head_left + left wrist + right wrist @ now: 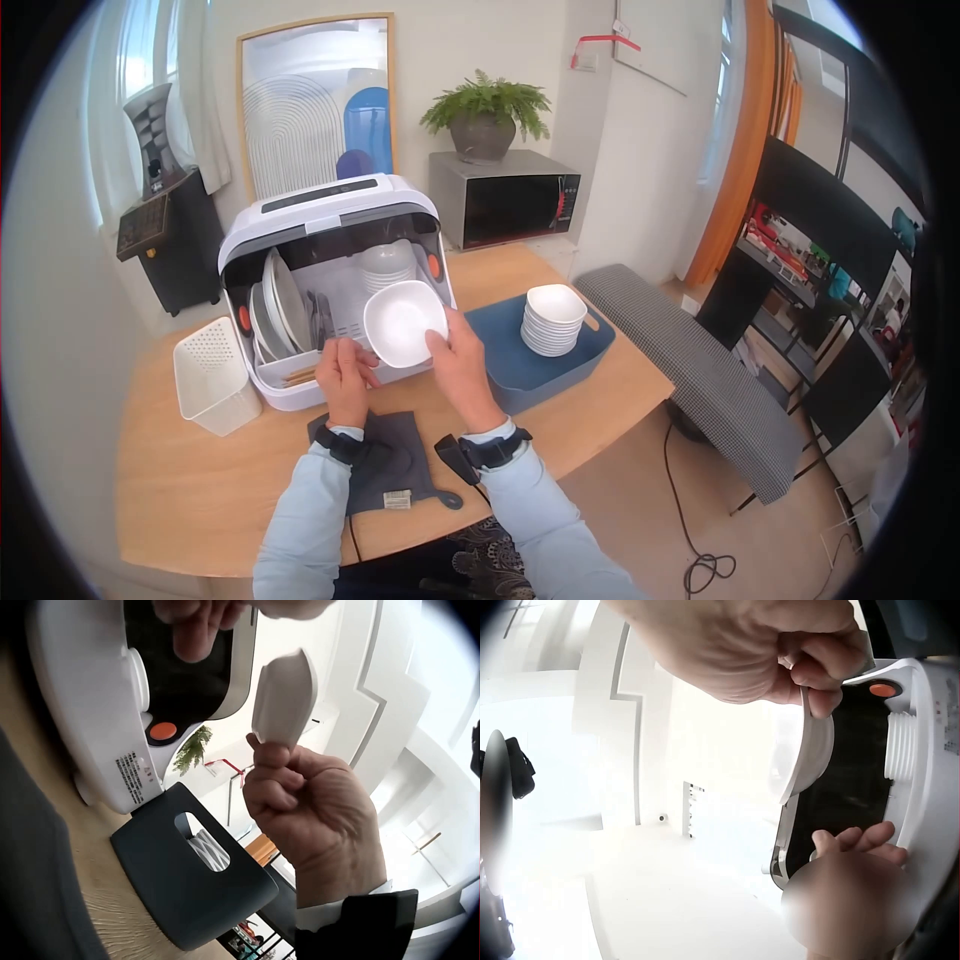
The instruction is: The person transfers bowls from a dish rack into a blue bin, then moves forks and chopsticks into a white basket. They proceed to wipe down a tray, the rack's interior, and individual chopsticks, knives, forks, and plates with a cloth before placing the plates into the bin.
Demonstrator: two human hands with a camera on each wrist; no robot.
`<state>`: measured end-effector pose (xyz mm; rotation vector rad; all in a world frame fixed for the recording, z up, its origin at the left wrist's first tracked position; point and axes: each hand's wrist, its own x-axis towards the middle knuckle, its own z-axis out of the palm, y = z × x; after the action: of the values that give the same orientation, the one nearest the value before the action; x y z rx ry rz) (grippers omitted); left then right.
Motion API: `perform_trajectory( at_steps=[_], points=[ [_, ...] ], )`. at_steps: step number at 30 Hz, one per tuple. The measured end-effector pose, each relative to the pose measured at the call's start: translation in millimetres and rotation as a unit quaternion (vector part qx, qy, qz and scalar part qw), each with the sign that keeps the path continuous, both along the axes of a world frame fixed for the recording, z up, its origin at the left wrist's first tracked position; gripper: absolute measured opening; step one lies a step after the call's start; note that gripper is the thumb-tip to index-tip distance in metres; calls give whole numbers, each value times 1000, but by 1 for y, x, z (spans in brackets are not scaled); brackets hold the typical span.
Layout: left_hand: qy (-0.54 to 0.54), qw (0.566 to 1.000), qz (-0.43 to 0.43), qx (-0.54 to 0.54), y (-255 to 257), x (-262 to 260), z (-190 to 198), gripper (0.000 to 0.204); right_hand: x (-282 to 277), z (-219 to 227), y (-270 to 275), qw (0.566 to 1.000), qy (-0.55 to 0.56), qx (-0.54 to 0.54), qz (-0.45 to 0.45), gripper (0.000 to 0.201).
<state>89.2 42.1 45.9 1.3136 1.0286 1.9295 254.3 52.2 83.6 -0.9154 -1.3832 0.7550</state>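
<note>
My right hand [464, 368] pinches a white square-rimmed bowl [393, 322] by its right edge, thumb on the inside. The bowl is tilted so its inside faces me, in front of the open white dish cabinet [292, 397]. Edge-on, the same bowl [286, 697] shows between thumb and fingers in the left wrist view. My left hand [345, 378] hovers at the cabinet's front lip, left of the bowl, its fingers loosely bent with nothing between them. Inside the cabinet stand plates [287, 298] on the left and a stack of white bowls [388, 262] at the back right.
A blue bin [540, 385] to the right holds a stack of white bowls [553, 325]. A white perforated basket [215, 385] stands left of the cabinet. Before me lies a dark grey cloth [385, 465]. A microwave [505, 200] with a potted fern [485, 125] stands behind.
</note>
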Motion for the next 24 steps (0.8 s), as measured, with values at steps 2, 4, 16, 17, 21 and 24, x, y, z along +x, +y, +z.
perform_trajectory(
  at_steps=[2,4,16,17,21,24],
  points=[
    [12,999,-5,-33,4,-6,-4,21,18,17,-18,1000,-21,7,-16,40],
    [4,999,-20,-44,9,-9,-8,17,47,23,-21,999,-36,12,-6,41],
    [37,996,-19,-79,8,-9,-7,9,227,24,74,973,-70,-136,-175,27],
    [37,996,-23,-77,9,-9,-8,9,233,21,80,970,-64,-154,-178,25],
    [47,996,-27,-73,9,-12,-8,10,245,11,96,952,-160,-173,-195,20],
    [49,996,-25,-73,9,-14,-8,11,242,6,99,937,-213,-147,-233,23]
  ],
)
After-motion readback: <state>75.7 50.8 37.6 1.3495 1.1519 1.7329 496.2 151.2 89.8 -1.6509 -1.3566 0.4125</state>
